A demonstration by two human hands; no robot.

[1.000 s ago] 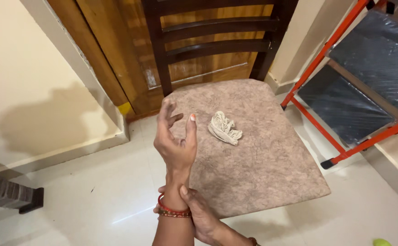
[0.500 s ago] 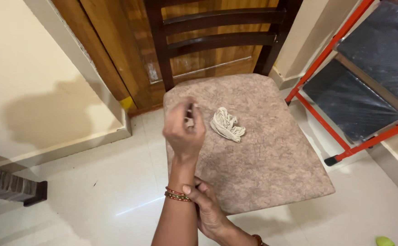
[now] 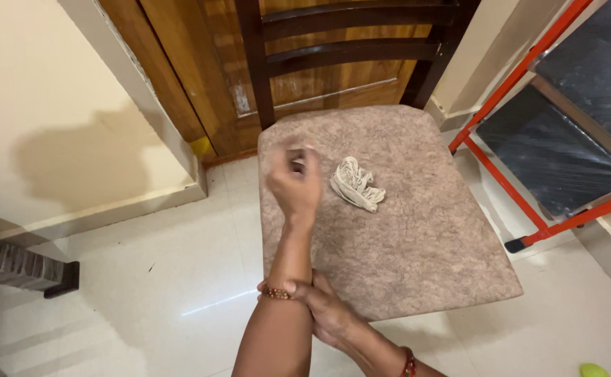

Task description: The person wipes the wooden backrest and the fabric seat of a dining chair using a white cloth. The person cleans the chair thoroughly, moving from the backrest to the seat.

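Observation:
My left hand (image 3: pixel 295 183) is stretched out over the near left part of a chair's brown padded seat (image 3: pixel 424 244). Its fingers are curled into a fist with nothing visible in them, and it is blurred. My right hand (image 3: pixel 330 314) wraps around my left forearm just below a beaded bracelet (image 3: pixel 275 291). A small crumpled white cloth (image 3: pixel 355 183) lies on the seat just right of my left fist, apart from it.
The chair's dark slatted back (image 3: pixel 351 42) stands against a wooden door (image 3: pixel 179 63). An orange metal frame (image 3: pixel 508 185) holding dark wrapped panels is at the right. A dark striped object (image 3: pixel 19 265) lies on the pale tiled floor at the left.
My left hand's fingers were spread open and have curled into a fist, and the hand has moved a little forward. My right hand stays around the left forearm.

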